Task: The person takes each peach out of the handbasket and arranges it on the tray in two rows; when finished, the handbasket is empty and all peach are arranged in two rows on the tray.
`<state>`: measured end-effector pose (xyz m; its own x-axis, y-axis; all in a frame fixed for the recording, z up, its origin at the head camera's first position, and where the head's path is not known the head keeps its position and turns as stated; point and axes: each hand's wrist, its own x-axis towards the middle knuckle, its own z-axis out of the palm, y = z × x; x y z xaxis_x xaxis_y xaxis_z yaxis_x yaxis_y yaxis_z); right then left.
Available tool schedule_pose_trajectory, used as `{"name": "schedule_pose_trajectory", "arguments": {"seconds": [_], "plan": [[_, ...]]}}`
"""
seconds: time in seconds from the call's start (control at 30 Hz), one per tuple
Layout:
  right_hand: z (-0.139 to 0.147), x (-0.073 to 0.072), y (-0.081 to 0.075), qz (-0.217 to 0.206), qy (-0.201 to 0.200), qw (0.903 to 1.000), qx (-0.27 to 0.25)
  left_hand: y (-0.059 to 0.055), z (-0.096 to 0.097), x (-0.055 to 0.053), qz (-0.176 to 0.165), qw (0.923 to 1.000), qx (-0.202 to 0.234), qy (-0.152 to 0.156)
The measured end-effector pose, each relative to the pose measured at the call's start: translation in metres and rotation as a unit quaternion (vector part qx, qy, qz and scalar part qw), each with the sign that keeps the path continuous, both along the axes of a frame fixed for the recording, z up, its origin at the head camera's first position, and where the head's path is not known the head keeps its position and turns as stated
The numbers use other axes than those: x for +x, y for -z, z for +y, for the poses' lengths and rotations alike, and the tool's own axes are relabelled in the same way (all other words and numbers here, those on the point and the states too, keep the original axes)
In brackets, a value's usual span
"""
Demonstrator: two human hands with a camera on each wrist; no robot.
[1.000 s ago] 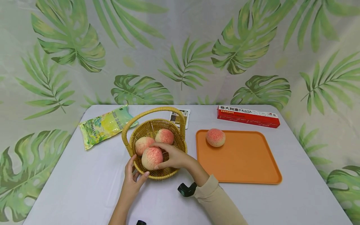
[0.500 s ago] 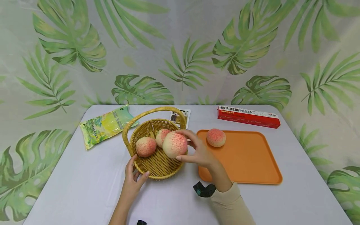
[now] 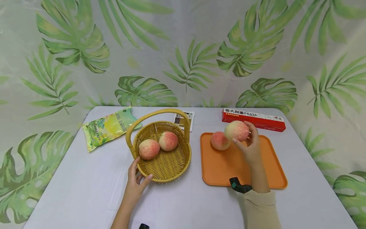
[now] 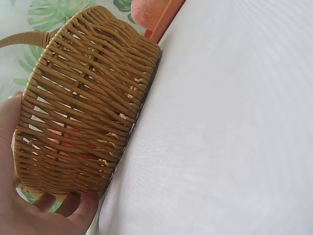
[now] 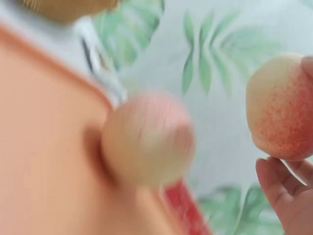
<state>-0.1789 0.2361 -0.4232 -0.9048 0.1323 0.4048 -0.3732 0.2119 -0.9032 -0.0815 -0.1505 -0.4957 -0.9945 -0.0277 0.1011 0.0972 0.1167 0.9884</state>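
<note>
My right hand [image 3: 251, 144] grips a peach [image 3: 236, 130] between thumb and fingers, raised over the orange tray [image 3: 243, 171]. In the right wrist view the held peach [image 5: 281, 107] hangs apart from a second peach [image 5: 146, 139], which rests on the tray near its back left corner. My left hand [image 3: 135, 181] holds the near left side of a wicker basket [image 3: 187, 157], thumb at the rim and fingers against the woven wall [image 4: 83, 107]. Inside the basket lie two peaches, one at the left [image 3: 149, 149] and the other peach [image 3: 168, 141] toward the back.
A green and yellow packet [image 3: 110, 127] lies behind the basket to the left. Beyond the basket's arched handle [image 3: 157, 111] is a small flat packet [image 3: 188, 121]. A red pasta box [image 3: 254, 120] stands behind the tray. A leaf-patterned cloth [image 3: 188, 73] hangs at the back.
My right hand has lifted a peach out of the basket and carried it right, over the tray. The peaches left in the basket shifted slightly. My left hand stays on the basket.
</note>
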Motion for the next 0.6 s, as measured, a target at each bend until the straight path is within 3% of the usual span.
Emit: {"name": "schedule_pose_trajectory", "arguments": {"seconds": [0.2, 0.4, 0.6], "plan": [[0.032, -0.008, 0.038, -0.045, 0.086, 0.9952, 0.014, 0.005, -0.001, -0.001, 0.01, 0.9999, 0.01, 0.003], [0.049, -0.011, 0.064, -0.126, 0.138, 0.9808, 0.056, 0.005, 0.0, -0.001, 0.005, 1.0, 0.008, 0.003], [0.05, -0.013, 0.071, -0.163, 0.154, 0.9726, 0.061, 0.007, -0.001, -0.001, 0.004, 0.9999, 0.009, 0.004]]}}
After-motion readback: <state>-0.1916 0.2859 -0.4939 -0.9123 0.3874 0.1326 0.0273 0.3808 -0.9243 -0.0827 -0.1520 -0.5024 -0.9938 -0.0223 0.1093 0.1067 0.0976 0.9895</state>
